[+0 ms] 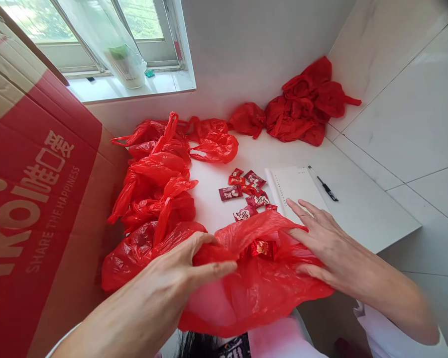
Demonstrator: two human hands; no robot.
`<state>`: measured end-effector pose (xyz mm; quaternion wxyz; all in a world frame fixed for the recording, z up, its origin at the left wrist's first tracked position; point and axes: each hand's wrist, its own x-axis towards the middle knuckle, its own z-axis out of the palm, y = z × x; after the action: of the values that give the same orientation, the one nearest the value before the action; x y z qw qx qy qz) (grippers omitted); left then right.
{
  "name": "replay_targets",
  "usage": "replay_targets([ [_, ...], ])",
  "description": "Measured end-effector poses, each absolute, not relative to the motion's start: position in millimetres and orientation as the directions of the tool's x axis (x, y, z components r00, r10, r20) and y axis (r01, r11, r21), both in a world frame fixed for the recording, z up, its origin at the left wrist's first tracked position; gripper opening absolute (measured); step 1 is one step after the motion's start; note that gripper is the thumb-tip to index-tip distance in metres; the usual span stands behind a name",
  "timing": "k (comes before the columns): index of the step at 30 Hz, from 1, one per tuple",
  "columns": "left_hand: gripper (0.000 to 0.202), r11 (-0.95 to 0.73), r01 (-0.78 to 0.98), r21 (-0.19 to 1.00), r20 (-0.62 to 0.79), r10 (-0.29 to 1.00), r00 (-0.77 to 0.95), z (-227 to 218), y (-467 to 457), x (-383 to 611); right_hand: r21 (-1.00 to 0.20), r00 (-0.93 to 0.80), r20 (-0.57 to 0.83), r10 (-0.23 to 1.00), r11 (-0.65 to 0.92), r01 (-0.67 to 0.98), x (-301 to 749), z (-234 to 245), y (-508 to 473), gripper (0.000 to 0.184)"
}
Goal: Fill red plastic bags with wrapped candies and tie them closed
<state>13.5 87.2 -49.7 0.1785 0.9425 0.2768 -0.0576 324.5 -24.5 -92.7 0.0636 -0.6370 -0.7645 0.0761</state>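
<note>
At the table's front edge a thin red plastic bag [246,298] is spread wide between my hands, its mouth facing up. Through the opening shows a shiny red wrapped candy [262,247]. My left hand [190,263] has the bag's left rim between thumb and curled fingers; some fingertips are hidden by the plastic. On the other side my right hand [317,238] holds the right rim, two fingers stretched out above it and the lower ones against the plastic. Just beyond the bag lies a small pile of red and maroon candy packets [246,191].
Tied red plastic bags [160,169] crowd the table's left side. Red cloth-like bags [302,107] sit in the far corner. A notebook [296,191] and black pen [324,185] lie right of centre. A tall cardboard box [33,199] borders the left, below a window [145,30].
</note>
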Motion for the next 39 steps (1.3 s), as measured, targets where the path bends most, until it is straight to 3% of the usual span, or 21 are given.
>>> replay_targets([
  [4, 0.095, -0.756, 0.605, 0.250, -0.085, 0.605, 0.792, -68.1, 76.2, 6.6, -0.304, -0.271, 0.282, 0.920, 0.353, 0.885, 295.7, -54.9, -24.0, 0.038],
  [6, 0.091, -0.764, 0.599, 0.239, -0.018, 0.613, 0.790, -68.5, 77.5, 10.6, -0.384, -0.336, 0.340, 0.878, 0.456, 0.803, 280.2, -50.5, -17.6, 0.031],
  [8, 0.085, -0.775, 0.576, 0.262, 0.029, 0.602, 0.798, -62.6, 83.0, 19.1, -0.412, -0.410, 0.259, 0.875, 0.484, 0.772, 267.3, -62.9, -7.6, 0.026],
  [12, 0.065, -0.722, 0.590, 0.362, 0.000, 0.633, 0.775, -46.1, 94.3, 34.3, -0.357, -0.381, 0.009, 0.925, 0.358, 0.863, 253.0, -114.7, 11.1, 0.022],
  [17, 0.055, -0.672, 0.655, 0.346, -0.033, 0.689, 0.724, -49.5, 88.6, 24.3, -0.380, -0.324, 0.002, 0.946, 0.300, 0.875, 252.2, -140.7, 14.0, 0.043],
  [23, 0.050, -0.628, 0.697, 0.346, -0.083, 0.720, 0.689, -49.3, 93.3, 20.4, -0.478, -0.294, -0.100, 0.950, 0.214, 0.852, 269.6, -112.0, 10.7, 0.021],
  [26, 0.044, -0.597, 0.744, 0.302, -0.122, 0.749, 0.651, -41.1, 101.3, 27.5, -0.531, -0.255, -0.058, 0.965, 0.187, 0.827, 281.0, -104.3, 9.4, 0.024],
  [28, 0.043, -0.658, 0.710, 0.250, 0.000, 0.734, 0.680, -36.4, 101.0, 33.6, -0.504, -0.223, -0.008, 0.975, 0.188, 0.843, 285.4, -101.6, 7.0, 0.028],
  [31, 0.041, -0.801, 0.570, 0.181, 0.280, 0.598, 0.751, -29.2, 89.3, 47.7, -0.410, -0.161, 0.134, 0.978, 0.203, 0.889, 285.1, -94.9, 2.2, 0.030],
  [34, 0.030, -0.902, 0.360, 0.236, 0.413, 0.429, 0.804, -24.1, 72.0, 66.1, -0.380, -0.127, 0.190, 0.974, 0.192, 0.905, 282.3, -83.5, -1.3, 0.031],
  [37, 0.022, -0.880, 0.338, 0.333, 0.331, 0.445, 0.832, -27.9, 62.6, 81.3, -0.447, -0.171, 0.156, 0.973, 0.224, 0.866, 286.1, -72.3, -3.8, 0.029],
  [39, 0.041, -0.839, 0.422, 0.344, 0.218, 0.508, 0.833, -34.3, 63.9, 87.4, -0.504, -0.211, 0.180, 0.961, 0.274, 0.819, 291.5, -66.7, -5.5, 0.029],
])
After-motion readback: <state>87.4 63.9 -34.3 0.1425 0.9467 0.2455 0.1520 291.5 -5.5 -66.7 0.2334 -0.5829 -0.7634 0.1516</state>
